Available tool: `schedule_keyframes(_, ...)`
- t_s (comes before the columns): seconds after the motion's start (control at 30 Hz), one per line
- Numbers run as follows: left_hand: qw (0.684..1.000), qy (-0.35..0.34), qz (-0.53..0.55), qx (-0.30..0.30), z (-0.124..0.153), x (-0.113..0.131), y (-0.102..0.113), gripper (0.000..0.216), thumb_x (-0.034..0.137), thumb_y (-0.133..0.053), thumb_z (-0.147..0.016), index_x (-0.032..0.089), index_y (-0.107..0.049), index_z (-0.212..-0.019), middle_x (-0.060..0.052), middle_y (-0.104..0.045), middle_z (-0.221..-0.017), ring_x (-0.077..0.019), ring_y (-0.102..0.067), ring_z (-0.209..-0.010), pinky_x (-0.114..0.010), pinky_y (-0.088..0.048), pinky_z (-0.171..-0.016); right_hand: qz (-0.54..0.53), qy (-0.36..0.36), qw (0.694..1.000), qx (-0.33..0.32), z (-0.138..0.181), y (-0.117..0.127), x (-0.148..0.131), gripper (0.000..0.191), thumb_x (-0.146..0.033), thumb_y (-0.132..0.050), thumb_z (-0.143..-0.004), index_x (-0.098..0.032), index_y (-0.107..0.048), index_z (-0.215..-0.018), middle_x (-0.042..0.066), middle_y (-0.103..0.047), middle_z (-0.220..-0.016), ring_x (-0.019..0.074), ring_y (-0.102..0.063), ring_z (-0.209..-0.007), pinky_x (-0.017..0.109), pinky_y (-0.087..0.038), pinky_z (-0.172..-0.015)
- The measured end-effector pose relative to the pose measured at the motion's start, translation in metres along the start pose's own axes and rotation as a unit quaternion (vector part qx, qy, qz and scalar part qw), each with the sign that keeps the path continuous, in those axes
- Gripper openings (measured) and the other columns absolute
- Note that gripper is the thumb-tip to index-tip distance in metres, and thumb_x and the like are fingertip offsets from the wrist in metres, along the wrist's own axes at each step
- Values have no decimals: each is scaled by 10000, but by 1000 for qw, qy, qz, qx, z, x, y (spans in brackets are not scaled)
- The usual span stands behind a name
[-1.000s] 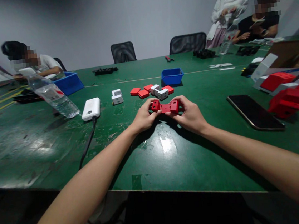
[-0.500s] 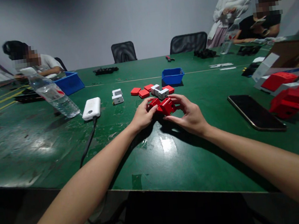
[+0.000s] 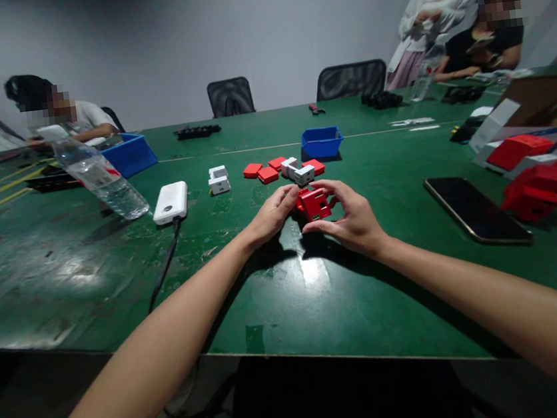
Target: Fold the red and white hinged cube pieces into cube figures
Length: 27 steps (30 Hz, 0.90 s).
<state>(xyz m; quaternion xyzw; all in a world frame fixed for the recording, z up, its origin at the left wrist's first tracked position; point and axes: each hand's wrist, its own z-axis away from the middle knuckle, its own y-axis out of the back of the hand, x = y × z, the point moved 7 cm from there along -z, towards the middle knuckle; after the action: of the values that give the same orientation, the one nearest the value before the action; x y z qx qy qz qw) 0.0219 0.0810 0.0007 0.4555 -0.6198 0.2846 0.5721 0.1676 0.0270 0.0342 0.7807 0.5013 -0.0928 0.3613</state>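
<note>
Both my hands meet over the green table (image 3: 268, 291) around a small red plastic block (image 3: 313, 204) with small holes in its side. My right hand (image 3: 354, 217) curls around the block from the right, thumb below and fingers above. At the block's left edge my left hand (image 3: 272, 215) presses its fingertips against the red plastic. Just beyond the block lie several flat red pieces (image 3: 268, 174) and white angular pieces (image 3: 299, 173).
A blue bin (image 3: 321, 142) stands behind the pieces. To the left are a white power bank (image 3: 170, 203) with a cable and a water bottle (image 3: 99, 179). A phone (image 3: 474, 208) and red-and-white parts (image 3: 530, 170) lie at right. Other people sit and stand at the far corners.
The red piece was stretched out flat between my hands a second ago. It has since been folded together into a compact block, and my hands have drawn closer.
</note>
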Motion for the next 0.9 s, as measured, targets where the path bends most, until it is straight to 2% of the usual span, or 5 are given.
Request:
schedule_keyframes(0.2, 1000, 15, 12, -25, 3, -1, -4, 845, 525, -796, -722, 128, -435, -1375, -189, -623, -1303, -317, -604, -1212, -460, -444, -1053, 8, 9, 1000, -1, 2, 1, 1, 621, -515, -800, -736, -229, -570, -1237, 96, -692, -1076, 252, -667, -908, 379, -551, -747)
schedule_keyframes(0.37, 1000, 11, 10, -24, 5, -2, -2, 912, 403, -859, -671, 174, -379, -1412, -172, -633, -1272, -327, -600, -1231, -514, -441, -1074, 19, 47, 998, -37, 3, -2, -5, 572, -426, -789, -771, -252, -565, -1268, 89, -687, -1079, 260, -661, -937, 410, -562, -801)
schedule_keyframes(0.53, 998, -24, -14, -55, 8, 4, -7, 990, 305, -880, -626, 201, -338, -1448, -170, -546, -1387, -329, -552, -1296, -496, -424, -1114, 43, 104, 992, -60, 4, -5, -14, 600, -407, -821, -748, -276, -570, -1277, 95, -692, -1112, 283, -652, -1006, 452, -563, -861)
schedule_keyframes(0.73, 996, -52, -6, -70, 6, 5, -7, 899, 188, -871, -550, 188, -435, -1337, -148, -537, -1388, -322, -519, -1329, -478, -392, -1146, 52, 186, 974, -116, 8, -10, -25, 522, -303, -712, -865, -261, -512, -1345, 117, -663, -1210, 268, -639, -1099, 442, -577, -887)
schedule_keyframes(0.9, 993, -94, -15, -75, 3, 7, -5, 924, 192, -888, -530, 201, -395, -1311, -154, -539, -1366, -326, -521, -1322, -487, -392, -1142, 102, 215, 957, -163, 3, -6, -34, 485, -376, -698, -873, -249, -564, -1321, 119, -669, -1221, 288, -635, -1126, 476, -565, -938)
